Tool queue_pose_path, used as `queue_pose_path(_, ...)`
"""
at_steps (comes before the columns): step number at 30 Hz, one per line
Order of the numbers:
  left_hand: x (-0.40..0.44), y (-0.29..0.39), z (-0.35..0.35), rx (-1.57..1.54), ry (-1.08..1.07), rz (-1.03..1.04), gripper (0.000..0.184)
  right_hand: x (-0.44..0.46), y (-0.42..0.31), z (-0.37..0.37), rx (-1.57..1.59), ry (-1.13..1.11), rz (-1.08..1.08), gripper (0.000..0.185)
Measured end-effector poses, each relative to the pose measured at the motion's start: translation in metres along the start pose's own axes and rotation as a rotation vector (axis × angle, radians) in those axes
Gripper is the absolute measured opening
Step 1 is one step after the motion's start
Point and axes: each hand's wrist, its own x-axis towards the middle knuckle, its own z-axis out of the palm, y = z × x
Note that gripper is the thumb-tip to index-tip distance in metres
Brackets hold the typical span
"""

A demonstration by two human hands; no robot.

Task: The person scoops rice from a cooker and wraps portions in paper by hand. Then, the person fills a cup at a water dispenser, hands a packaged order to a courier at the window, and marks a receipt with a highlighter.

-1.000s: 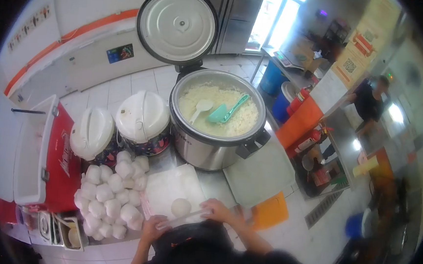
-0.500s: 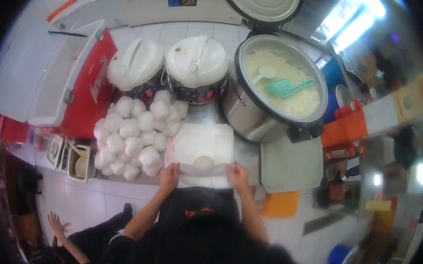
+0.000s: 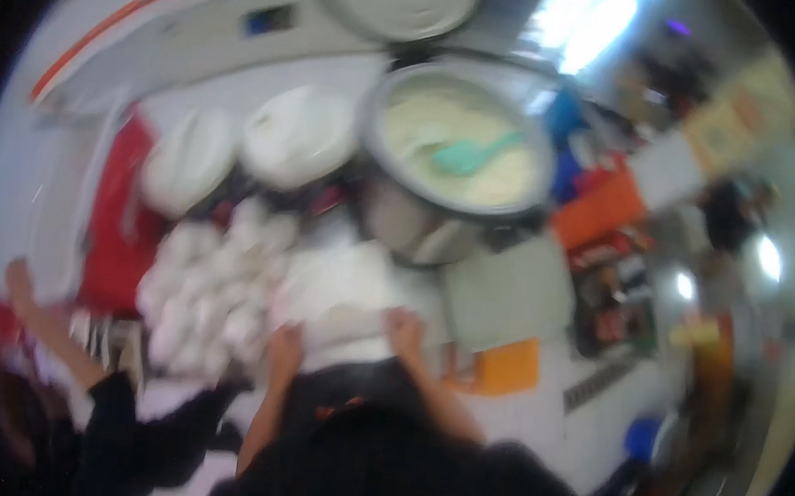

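My left hand [image 3: 286,346] and my right hand [image 3: 404,331] are closed on the near edge of a white paper sheet [image 3: 343,338], one at each side. A pale rounded lump, blurred now and likely rice, shows at the sheet's raised fold. Beneath lies a white stack of paper [image 3: 345,277] on the metal counter. To the left of my left hand is a heap of white wrapped bundles [image 3: 209,299]. The whole view is smeared by motion, so finger detail is weak.
An open cooker of rice [image 3: 457,183] with a green scoop [image 3: 464,156] stands behind right. Two white-lidded pots [image 3: 299,135] stand behind the heap. A greenish board [image 3: 509,297] lies right. Another person's arm [image 3: 59,340] reaches in at left, near the red cooler [image 3: 116,247].
The view has swung, shifting the counter leftward in frame, and blurred. The other person's arm has risen toward the cooler at left. My hands still hold the sheet's edge.
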Motion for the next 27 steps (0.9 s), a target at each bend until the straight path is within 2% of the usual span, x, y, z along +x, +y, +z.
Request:
queue_pose_path(1,-0.001,-0.049,0.023,0.235,0.014,0.309,0.034,-0.001,0.018,0.020,-0.397,-0.072,0.013,0.034)
queue_pose_path(2,0.004,0.030,-0.033,0.106,-0.125,0.055,0.031,0.007,0.000,0.015,-0.518,-0.045,0.085,0.027)
queue_pose_path(3,0.020,0.017,-0.018,0.125,-0.105,0.032,0.027,0.026,-0.017,0.006,-0.430,-0.053,0.098,0.025)
queue_pose_path(4,0.033,0.027,-0.017,0.144,-0.085,0.009,0.031,0.040,-0.027,-0.003,-0.306,-0.074,0.084,0.035)
queue_pose_path(5,0.053,0.038,-0.010,0.000,-0.010,0.102,0.035,0.055,-0.020,0.008,-0.284,0.000,-0.072,0.051)
queue_pose_path(6,0.055,0.055,-0.010,-0.125,0.060,0.145,0.040,0.073,-0.033,0.007,-0.232,-0.056,-0.137,0.055)
queue_pose_path(7,0.070,0.050,0.003,-0.105,-0.008,0.243,0.046,0.081,-0.029,0.014,-0.212,-0.014,-0.436,0.066)
queue_pose_path(8,0.096,0.029,0.015,-0.067,-0.071,0.317,0.052,0.097,-0.031,0.029,-0.221,-0.132,-0.445,0.067)
queue_pose_path(9,0.121,0.006,0.039,0.060,-0.080,0.509,0.058,0.115,-0.041,0.039,-0.212,-0.252,-0.462,0.069)
queue_pose_path(10,0.141,-0.006,0.052,0.184,-0.086,0.700,0.064,0.121,-0.053,0.030,-0.162,-0.353,-0.488,0.068)
queue_pose_path(12,0.145,0.059,0.012,0.330,-0.342,0.521,0.079,0.124,-0.067,0.026,-0.355,-0.444,-0.456,0.056)
queue_pose_path(14,0.158,0.051,0.021,0.556,-0.433,0.529,0.091,0.132,-0.060,0.043,-0.416,-0.550,-0.368,0.041)
queue_pose_path(15,0.158,0.049,0.021,0.602,-0.427,0.555,0.088,0.135,-0.040,0.063,-0.451,-0.506,-0.464,0.030)
queue_pose_path(17,0.166,0.057,0.024,0.771,-0.530,0.507,0.072,0.142,-0.039,0.062,-0.519,-0.551,-0.582,0.017)
queue_pose_path(18,0.167,0.055,0.024,0.776,-0.554,0.552,0.069,0.143,-0.034,0.058,-0.511,-0.455,-0.746,0.018)
queue_pose_path(19,0.164,0.038,0.037,0.738,-0.453,0.588,0.048,0.140,-0.059,0.029,-0.434,-0.410,-0.799,0.016)
queue_pose_path(20,0.154,0.047,0.024,0.610,-0.353,0.606,0.028,0.137,-0.072,0.025,-0.469,-0.364,-0.729,0.014)
queue_pose_path(22,0.144,0.073,-0.016,0.480,-0.390,0.585,0.015,0.135,-0.110,-0.015,-0.225,-0.332,-0.782,0.026)
queue_pose_path(23,0.138,0.074,-0.034,0.490,-0.388,0.556,0.015,0.135,-0.128,-0.023,-0.207,-0.352,-0.796,0.026)
queue_pose_path(25,0.127,0.081,-0.047,0.316,-0.393,0.640,0.015,0.147,-0.142,-0.035,-0.198,-0.286,-0.994,0.037)
queue_pose_path(26,0.120,0.080,-0.050,0.290,-0.351,0.640,0.014,0.151,-0.144,-0.032,-0.204,-0.288,-0.985,0.037)
queue_pose_path(27,0.114,0.075,-0.055,0.258,-0.313,0.656,0.015,0.153,-0.151,-0.024,-0.407,-0.620,-0.903,0.037)
